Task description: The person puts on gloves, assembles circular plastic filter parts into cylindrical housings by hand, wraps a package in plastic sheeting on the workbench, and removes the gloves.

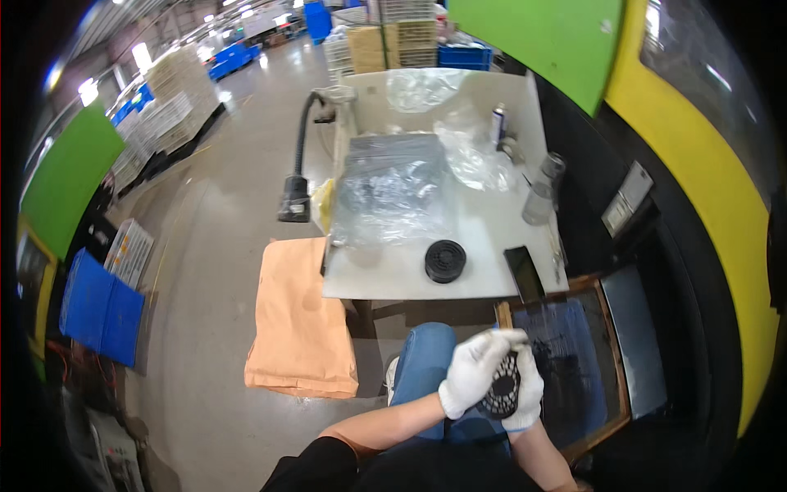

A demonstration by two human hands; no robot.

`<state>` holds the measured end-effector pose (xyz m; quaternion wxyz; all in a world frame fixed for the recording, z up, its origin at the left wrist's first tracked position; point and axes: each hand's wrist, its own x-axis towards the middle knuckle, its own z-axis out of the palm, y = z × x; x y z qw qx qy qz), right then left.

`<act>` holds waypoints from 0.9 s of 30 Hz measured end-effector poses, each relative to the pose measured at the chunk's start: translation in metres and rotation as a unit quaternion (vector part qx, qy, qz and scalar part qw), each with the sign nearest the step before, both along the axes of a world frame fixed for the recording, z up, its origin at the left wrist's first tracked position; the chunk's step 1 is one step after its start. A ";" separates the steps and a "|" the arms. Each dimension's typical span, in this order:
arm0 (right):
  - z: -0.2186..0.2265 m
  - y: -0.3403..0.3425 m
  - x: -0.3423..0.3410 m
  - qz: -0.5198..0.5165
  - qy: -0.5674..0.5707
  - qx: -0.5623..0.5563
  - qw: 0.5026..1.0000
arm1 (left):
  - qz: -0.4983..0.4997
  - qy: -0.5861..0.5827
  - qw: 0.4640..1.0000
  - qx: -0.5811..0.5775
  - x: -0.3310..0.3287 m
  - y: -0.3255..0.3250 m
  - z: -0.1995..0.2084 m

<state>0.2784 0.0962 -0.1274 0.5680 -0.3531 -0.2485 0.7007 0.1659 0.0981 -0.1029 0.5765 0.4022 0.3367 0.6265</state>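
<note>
Both my hands wear white gloves and hold a round black slotted part point(502, 388) above my lap. My left hand point(473, 366) covers its upper left side, fingers curled over the rim. My right hand point(526, 392) cups it from the right and below. A second round black part point(445, 261) lies on the white table point(385, 283) near its front edge, apart from both hands. A clear plastic bag point(392, 190) of dark pieces lies on the table behind it.
A black phone point(524, 273) lies at the table's front right. A wooden-framed tray point(567, 361) with dark contents stands at my right. A tan bag point(297, 321) sits on the floor left of the table. A black lamp on a flexible neck point(295, 197) hangs off the table's left side. Blue crates point(100, 305) stand far left.
</note>
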 end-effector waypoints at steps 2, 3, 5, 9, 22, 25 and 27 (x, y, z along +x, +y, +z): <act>0.007 0.011 -0.004 -0.021 -0.181 0.099 0.978 | 0.133 0.103 0.984 0.058 -0.005 0.007 0.001; 0.006 0.019 -0.002 -0.031 -0.376 0.166 0.911 | 0.190 0.132 0.971 0.062 -0.006 0.011 -0.010; 0.017 0.027 -0.016 -0.034 -0.492 0.291 0.820 | 0.177 0.208 0.961 -0.037 -0.014 0.008 -0.037; 0.022 0.037 -0.005 0.219 -0.438 0.262 0.832 | 0.050 0.211 0.976 0.000 -0.037 0.003 -0.046; -0.007 0.043 0.008 0.253 -0.454 0.245 0.818 | 0.031 0.204 0.977 -0.059 -0.028 0.005 -0.058; -0.014 0.040 -0.006 0.242 0.004 0.044 0.969 | 0.060 0.230 0.971 -0.018 -0.025 0.012 -0.026; -0.023 0.040 -0.015 0.175 0.209 0.009 0.962 | 0.077 0.229 0.970 0.010 -0.020 0.022 -0.009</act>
